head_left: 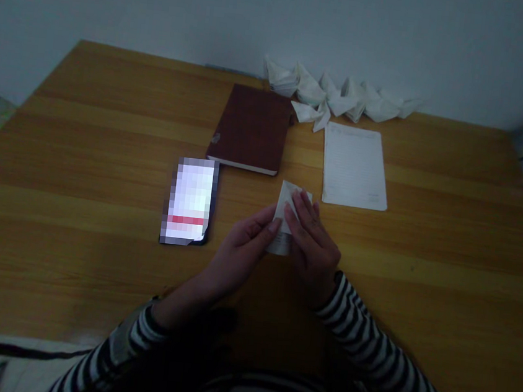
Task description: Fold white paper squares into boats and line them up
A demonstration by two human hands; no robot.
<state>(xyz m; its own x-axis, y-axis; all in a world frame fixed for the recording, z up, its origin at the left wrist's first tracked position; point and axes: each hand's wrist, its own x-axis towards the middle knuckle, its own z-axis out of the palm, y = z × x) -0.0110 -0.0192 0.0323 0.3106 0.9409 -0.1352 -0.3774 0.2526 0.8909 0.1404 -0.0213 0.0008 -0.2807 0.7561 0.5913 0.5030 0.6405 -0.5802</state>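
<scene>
So the folded paper (280, 241) is up in front of you, just over the near middle of the table (447, 253), between both hands. Your left hand (248, 238) is mostly closed in a pinch, thumb on top at the left edge and the other fingers curled beside and under it. I'd guess that's the anchor, so the paper doesn't slide. Your right hand (315, 239) is looser, fingers fairly straight and close together, laid over the right side, probably to press the layers flat. Can't tell where your right thumb is.

Paper itself: small, off-white, comes to a point at the top left, with a straight crease line across the lower part and faint print or ruling below it. Your fingers cover most of the right side, so I can't make out the whole shape.

Going outward, your phone (189, 198) lies to the left, lit screen up, maybe so you can glance at it. The brown notebook (253, 130) is shut beyond it, and the lined sheet (356, 168) sits flat to the right, within easy reach. The white folded shapes (341, 104) are bunched along the wall (279, 23), likely to free up your working spot.
</scene>
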